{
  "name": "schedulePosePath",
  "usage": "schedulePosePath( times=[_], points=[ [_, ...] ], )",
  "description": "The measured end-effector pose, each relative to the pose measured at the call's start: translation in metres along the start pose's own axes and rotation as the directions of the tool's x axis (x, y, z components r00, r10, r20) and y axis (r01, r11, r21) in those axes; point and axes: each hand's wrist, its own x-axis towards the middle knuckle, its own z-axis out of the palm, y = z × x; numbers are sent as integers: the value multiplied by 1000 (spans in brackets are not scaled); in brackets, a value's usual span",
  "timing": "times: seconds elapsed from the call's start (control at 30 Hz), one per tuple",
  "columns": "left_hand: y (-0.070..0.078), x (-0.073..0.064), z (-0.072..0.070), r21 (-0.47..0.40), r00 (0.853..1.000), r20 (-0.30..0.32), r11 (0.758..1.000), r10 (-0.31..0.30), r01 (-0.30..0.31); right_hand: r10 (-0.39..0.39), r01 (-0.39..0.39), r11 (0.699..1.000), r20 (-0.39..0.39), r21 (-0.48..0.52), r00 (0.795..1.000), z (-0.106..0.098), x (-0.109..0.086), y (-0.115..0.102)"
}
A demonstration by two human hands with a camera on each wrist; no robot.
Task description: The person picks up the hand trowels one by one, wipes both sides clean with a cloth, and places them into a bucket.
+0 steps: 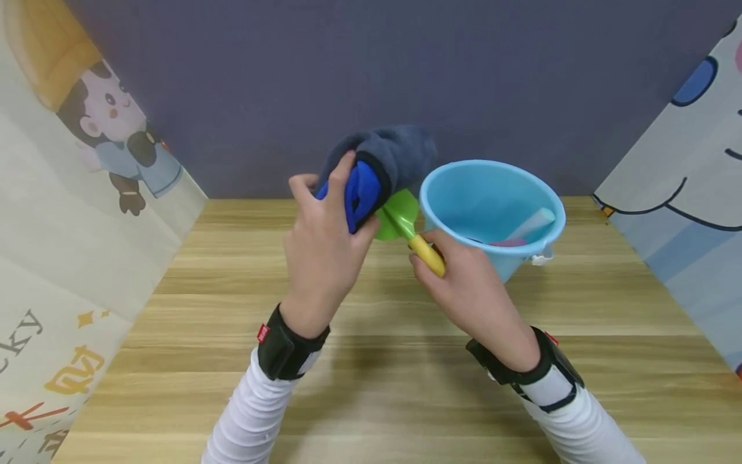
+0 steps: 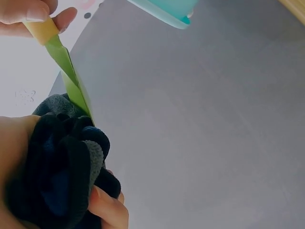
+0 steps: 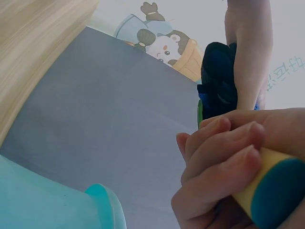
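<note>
My left hand [image 1: 324, 254] grips a bunched grey-blue cloth [image 1: 402, 154] with black edging and bright blue parts, held up above the table. My right hand [image 1: 472, 287] holds a toy shovel by its yellow handle [image 1: 428, 256], whose teal end [image 3: 279, 193] shows in the right wrist view. The shovel's green blade [image 1: 402, 212] points up and away, and part of it is hidden behind the cloth. In the left wrist view the blade [image 2: 74, 86] meets the cloth [image 2: 62, 162] at its far edge.
Right beside the shovel stands a light blue bucket [image 1: 458, 187]. Inside it lie a pale translucent piece [image 1: 533, 222] and a pink one [image 1: 509, 243]. The wood-grain table [image 1: 191, 309] ends at a dark grey wall [image 1: 232, 96], with cartoon-printed panels [image 1: 52, 212] at both sides.
</note>
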Motion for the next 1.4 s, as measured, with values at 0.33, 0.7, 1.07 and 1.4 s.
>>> schedulePosePath(
  times=[0.33, 0.7, 1.07, 1.4],
  points=[
    [-2, 2, -5, -28, 999, -33, 999, -26, 25, 30, -30, 1000, 23, -6, 999, -1, 2, 3],
    [10, -7, -10, -69, 999, 1, 997, 38, -38, 69, -69, 998, 30, -8, 997, 0, 9, 13],
    [19, -15, -3, -69, 993, 61, 993, 102, -98, 72, -72, 997, 22, 0, 997, -2, 9, 12],
    [26, -20, 11, -64, 981, 133, 989, 144, -137, 7, -5, 999, -40, 43, 999, -3, 7, 14]
  ],
)
